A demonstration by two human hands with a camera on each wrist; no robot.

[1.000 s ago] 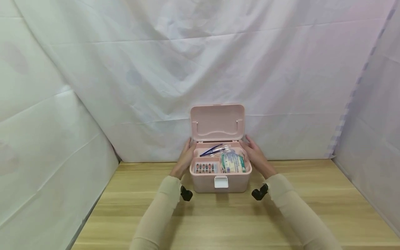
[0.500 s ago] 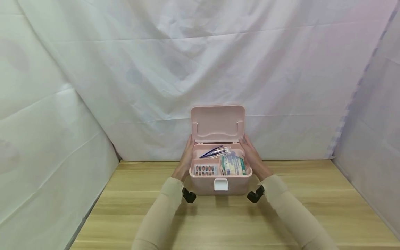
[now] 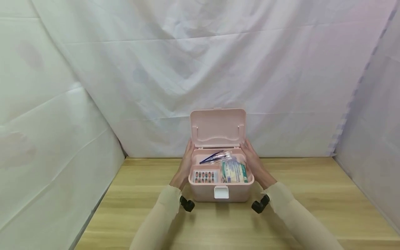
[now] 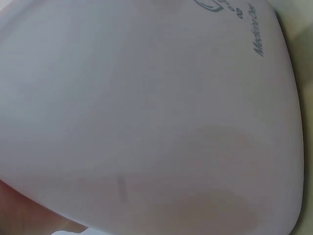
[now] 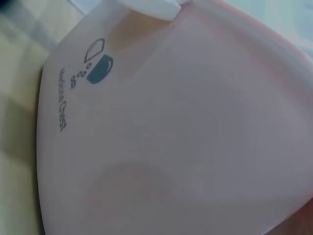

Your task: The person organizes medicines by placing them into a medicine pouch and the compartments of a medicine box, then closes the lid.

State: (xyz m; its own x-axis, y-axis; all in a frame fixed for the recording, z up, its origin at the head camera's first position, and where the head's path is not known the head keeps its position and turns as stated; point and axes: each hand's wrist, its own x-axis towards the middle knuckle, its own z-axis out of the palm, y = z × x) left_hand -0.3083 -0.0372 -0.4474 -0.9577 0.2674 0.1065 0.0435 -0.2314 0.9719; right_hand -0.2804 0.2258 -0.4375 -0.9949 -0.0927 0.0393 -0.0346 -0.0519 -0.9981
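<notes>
A pink medicine chest (image 3: 203,193) stands on the table with its lid (image 3: 218,126) raised at the back. My left hand (image 3: 184,168) grips its left side, and my right hand (image 3: 257,168) grips the right side; the thumbs lie near the rear corners by the hinge. Most fingers are hidden behind the box. Inside are a blister pack of capsules (image 3: 204,177) at front left, a green-and-white packet (image 3: 233,172) at front right, and blue tweezers (image 3: 210,158) with clear wrapped items behind. Printed lettering on the chest's front (image 5: 146,127) fills part of both wrist views.
A white latch (image 3: 221,192) hangs at the chest's front. The wooden table (image 3: 218,229) extends to both sides and toward me. White cloth (image 3: 156,76) hangs behind the chest, with more cloth along the left and right sides.
Both hands have drawn the medicine chest a little toward me, away from the back cloth. Its lid stays raised, and the contents look the same.
</notes>
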